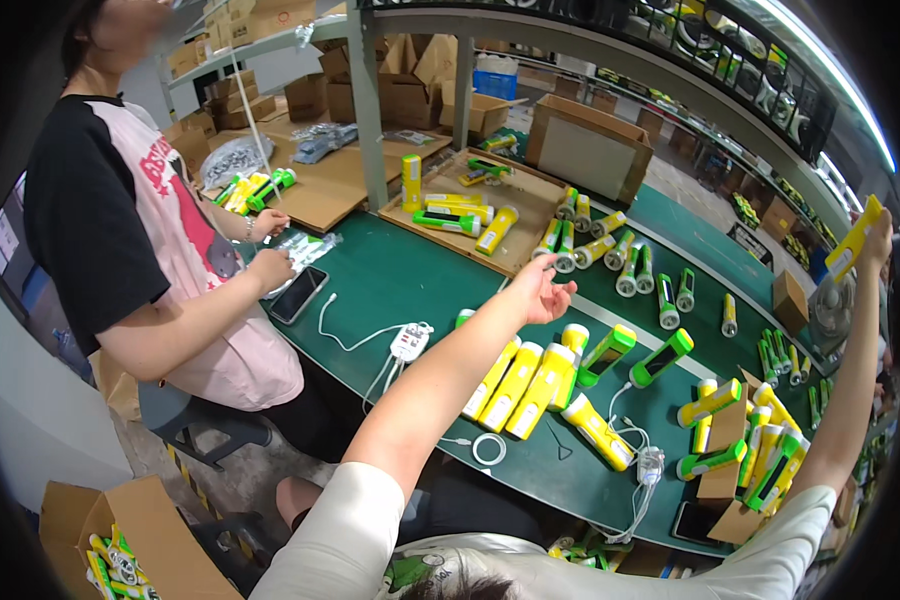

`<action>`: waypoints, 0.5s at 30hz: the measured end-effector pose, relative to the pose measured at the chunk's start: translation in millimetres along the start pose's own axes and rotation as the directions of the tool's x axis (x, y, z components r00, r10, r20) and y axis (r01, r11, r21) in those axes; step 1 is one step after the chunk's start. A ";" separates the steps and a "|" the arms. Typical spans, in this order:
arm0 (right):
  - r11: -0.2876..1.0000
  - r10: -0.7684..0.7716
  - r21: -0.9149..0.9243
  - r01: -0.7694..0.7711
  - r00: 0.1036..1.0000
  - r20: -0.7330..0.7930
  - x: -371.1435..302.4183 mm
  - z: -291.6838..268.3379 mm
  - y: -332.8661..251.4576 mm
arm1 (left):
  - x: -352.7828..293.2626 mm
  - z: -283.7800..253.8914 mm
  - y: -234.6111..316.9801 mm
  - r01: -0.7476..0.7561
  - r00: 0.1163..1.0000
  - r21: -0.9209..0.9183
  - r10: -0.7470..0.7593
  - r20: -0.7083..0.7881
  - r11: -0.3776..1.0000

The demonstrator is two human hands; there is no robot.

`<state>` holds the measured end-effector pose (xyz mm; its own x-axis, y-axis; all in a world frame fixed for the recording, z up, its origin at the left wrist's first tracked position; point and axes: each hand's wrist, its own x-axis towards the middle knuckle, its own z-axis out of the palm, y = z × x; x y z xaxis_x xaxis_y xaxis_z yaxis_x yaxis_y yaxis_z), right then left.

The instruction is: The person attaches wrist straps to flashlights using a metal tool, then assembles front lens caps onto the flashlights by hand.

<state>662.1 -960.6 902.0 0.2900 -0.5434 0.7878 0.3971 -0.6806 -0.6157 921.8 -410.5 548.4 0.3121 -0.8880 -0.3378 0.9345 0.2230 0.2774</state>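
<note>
My left hand is stretched out over the green table, palm up, fingers apart and holding nothing. It hovers above a row of yellow and green flashlights lying side by side. My right hand is raised high at the right edge, gripping a yellow flashlight that tilts upward. More flashlights lie farther back on the table.
A person in a black and pink shirt sits at the left, hands near a phone and plastic bags. A white power strip with cables lies mid-table. A cardboard tray holds flashlights. Cardboard boxes stand behind.
</note>
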 end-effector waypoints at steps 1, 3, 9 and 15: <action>1.000 0.007 0.002 -0.007 1.000 0.000 -25.3 17.3 -11.7 | 1.4 -8.9 1.9 -0.040 0.999 0.012 0.040 -0.033 0.999; 0.988 -0.048 0.141 0.068 0.989 -0.143 -92.0 52.3 -69.8 | 5.8 -3.7 -4.2 -0.082 0.994 0.014 0.083 -0.076 0.997; 0.896 0.029 0.440 -0.060 0.997 0.076 -346.2 163.7 -179.7 | -1.9 -7.7 -23.9 -0.189 0.959 0.227 0.229 -0.164 0.955; 0.694 0.524 0.484 -0.533 0.835 0.169 -515.4 160.8 -122.5 | -196.9 75.8 -138.6 -0.820 0.564 0.572 -0.135 0.814 0.021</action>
<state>604.0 -518.2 574.4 0.5973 -0.7271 0.3385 0.5425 0.0555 -0.8382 717.8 -297.0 644.7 -0.0888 -0.8588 0.5046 -0.3343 0.5029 0.7971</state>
